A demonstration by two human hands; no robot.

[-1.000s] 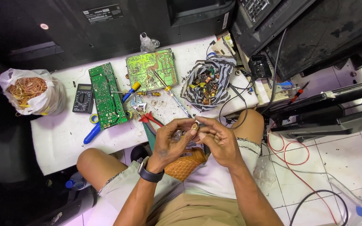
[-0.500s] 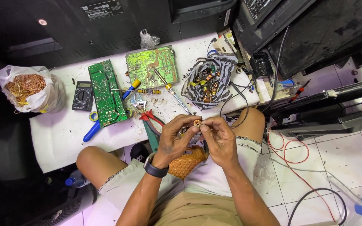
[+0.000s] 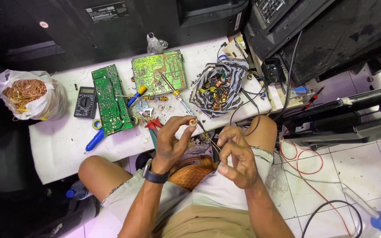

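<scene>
The hands have drawn apart, stretching copper wire (image 3: 213, 143). Upper left, a white bag (image 3: 51, 103) holds copper strands; the striped bag (image 3: 239, 72) holds coils. Left hand (image 3: 170, 143) pinches a small ring-shaped coil (image 3: 193, 123) at frame centre; right hand (image 3: 236, 154) pinches the wire.

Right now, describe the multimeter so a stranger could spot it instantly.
Start at the white table and its plastic bag of copper wire at the left end. Just right of the bag lies the multimeter: small, black, with a round dial, beside the long green circuit board.
</scene>
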